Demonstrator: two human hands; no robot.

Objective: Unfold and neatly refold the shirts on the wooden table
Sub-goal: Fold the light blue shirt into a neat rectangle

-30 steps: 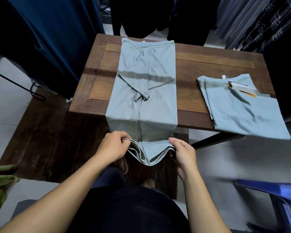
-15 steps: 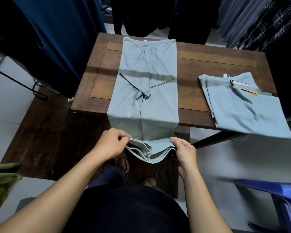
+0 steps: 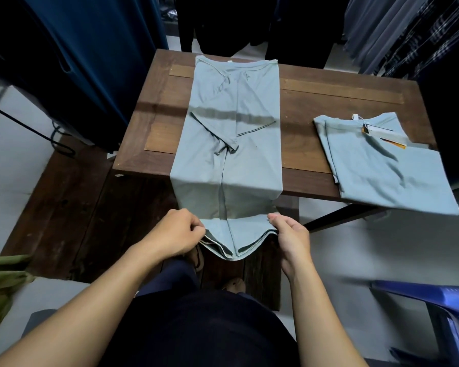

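left of the dark brown wooden table [image 3: 342, 102], heavy deep-blue cloth [image 3: 90, 62] is hanging in drapes.

just off the table's near edge, the left hand [image 3: 175, 231] is pinching the left hem corner of the pale grey-green knit t-shirt [image 3: 231, 144], fingers curled over the stacked layers. the shirt is lying as a long narrow strip down the table's middle, sleeves tucked inward, collar at the far edge, lower part draping over the near edge. the right hand [image 3: 289, 234] is pinching the right hem corner the same way.

judgement: the hem is sagging between the hands, so it is wanting gentle sideways tension, both corners travelling level toward the collar, layers pinched together.

the fabric is looking thin, limp and lightly creased.

at the table's right end, a matching folded rectangular shirt [image 3: 382, 168] with a white-and-orange card tag [image 3: 379, 133] is overhanging the near edge.
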